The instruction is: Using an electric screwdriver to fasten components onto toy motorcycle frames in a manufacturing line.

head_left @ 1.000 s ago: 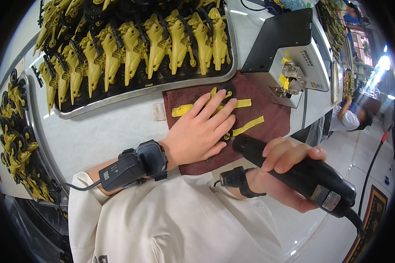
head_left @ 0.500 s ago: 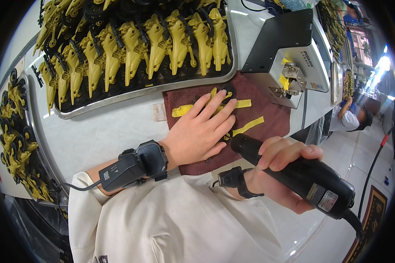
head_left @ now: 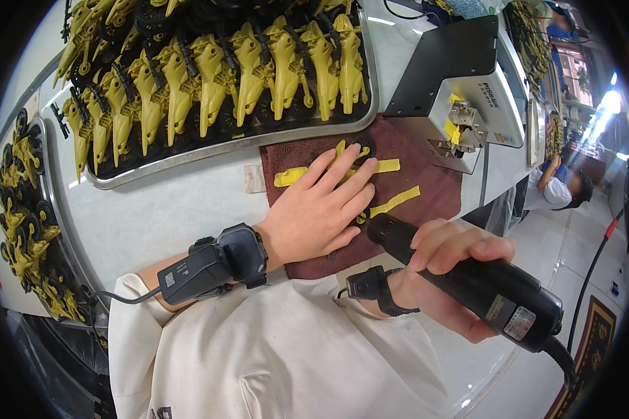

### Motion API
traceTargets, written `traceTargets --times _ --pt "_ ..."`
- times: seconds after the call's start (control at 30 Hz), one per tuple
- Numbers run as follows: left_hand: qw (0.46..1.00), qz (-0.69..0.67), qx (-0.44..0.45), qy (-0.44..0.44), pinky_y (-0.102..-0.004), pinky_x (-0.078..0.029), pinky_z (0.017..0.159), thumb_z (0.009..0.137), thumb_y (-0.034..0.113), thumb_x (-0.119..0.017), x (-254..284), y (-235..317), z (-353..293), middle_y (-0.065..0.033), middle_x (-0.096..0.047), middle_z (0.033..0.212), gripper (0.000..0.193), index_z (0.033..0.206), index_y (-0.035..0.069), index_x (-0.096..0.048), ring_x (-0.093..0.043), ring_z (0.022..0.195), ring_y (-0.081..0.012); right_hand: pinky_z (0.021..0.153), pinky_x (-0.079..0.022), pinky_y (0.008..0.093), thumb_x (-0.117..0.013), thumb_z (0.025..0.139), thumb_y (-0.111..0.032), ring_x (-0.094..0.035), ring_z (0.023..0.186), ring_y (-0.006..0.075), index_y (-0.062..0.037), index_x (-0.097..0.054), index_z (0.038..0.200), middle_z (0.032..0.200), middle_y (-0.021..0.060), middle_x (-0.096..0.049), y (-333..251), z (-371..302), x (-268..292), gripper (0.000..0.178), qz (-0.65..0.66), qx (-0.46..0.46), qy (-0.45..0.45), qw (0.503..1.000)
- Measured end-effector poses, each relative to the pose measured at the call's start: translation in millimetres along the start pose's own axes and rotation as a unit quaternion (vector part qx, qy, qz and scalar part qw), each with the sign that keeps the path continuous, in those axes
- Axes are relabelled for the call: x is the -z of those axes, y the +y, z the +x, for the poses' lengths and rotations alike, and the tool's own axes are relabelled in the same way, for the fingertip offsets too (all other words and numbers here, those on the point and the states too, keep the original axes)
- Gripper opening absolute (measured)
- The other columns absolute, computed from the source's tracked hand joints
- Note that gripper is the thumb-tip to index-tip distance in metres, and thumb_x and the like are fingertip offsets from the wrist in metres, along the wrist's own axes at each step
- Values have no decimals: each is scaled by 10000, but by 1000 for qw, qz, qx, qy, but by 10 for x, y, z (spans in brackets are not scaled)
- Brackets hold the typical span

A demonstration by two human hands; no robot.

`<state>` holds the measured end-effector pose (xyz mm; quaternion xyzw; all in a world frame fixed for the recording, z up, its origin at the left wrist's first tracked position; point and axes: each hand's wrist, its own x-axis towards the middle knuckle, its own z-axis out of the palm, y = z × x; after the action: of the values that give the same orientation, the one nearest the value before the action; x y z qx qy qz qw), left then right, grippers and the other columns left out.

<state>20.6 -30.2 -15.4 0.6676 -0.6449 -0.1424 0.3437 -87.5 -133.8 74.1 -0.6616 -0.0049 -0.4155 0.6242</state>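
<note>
My left hand (head_left: 318,206) lies flat with spread fingers over a yellow-and-black toy motorcycle (head_left: 365,145), holding it down on a maroon towel (head_left: 437,164). Most of the toy is hidden; one black wheel shows past my fingertips. Strips of yellow tape (head_left: 397,200) rest on the towel beside it. In my right hand (head_left: 444,269) is a black electric screwdriver (head_left: 517,290), gripped round its body. Its front end points at the toy, close to my left fingers; the tip is not clearly visible. Both wrists wear black strapped devices.
A metal tray (head_left: 237,149) of several yellow toy motorcycles fills the far left. Another tray (head_left: 52,188) with more stands at the left edge. A black-and-white tape dispenser (head_left: 493,115) sits right of the towel. Another person (head_left: 553,188) works at the far right.
The screwdriver's rear end and my right hand have shifted very slightly. My left hand and the toy stay put.
</note>
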Motion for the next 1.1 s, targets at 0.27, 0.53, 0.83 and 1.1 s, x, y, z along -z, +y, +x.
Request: traceTargets --times 0.27,0.53,0.83,1.1 --pt "1000 0 0 -2 -484 -274 1061 703 307 -693 12 8 3 -129 -388 1394 572 1182 64 -500 -304 1323 -357 493 -451 360 -540 780 -676 -552 511 245 17 -392 1055 730 150 -567 -61 3 -1 761 10 -21 16 1000" --pt "1000 8 -3 -3 -484 -278 1058 713 319 -690 4 -2 7 -128 -389 1393 566 1181 64 -500 -309 1320 -358 520 -456 372 -533 788 -657 -552 512 259 18 -379 1123 733 151 -576 -143 -4 -34 768 15 -9 39 999" --pt "1000 10 -4 -4 -482 -279 1055 731 333 -680 7 1 14 -127 -397 1387 547 1175 66 -503 -314 1316 -355 567 -432 419 -528 820 -606 -568 615 291 -3 -308 1289 778 176 -562 -244 -2 25 795 25 -20 26 999" --pt "1000 16 -2 -1 -482 -275 1056 774 378 -643 2 5 -2 -125 -400 1384 525 1172 65 -505 -309 1319 -358 544 -432 399 -513 836 -588 -551 563 273 -36 -361 1214 720 141 -556 -261 50 98 686 19 -11 -18 1000"
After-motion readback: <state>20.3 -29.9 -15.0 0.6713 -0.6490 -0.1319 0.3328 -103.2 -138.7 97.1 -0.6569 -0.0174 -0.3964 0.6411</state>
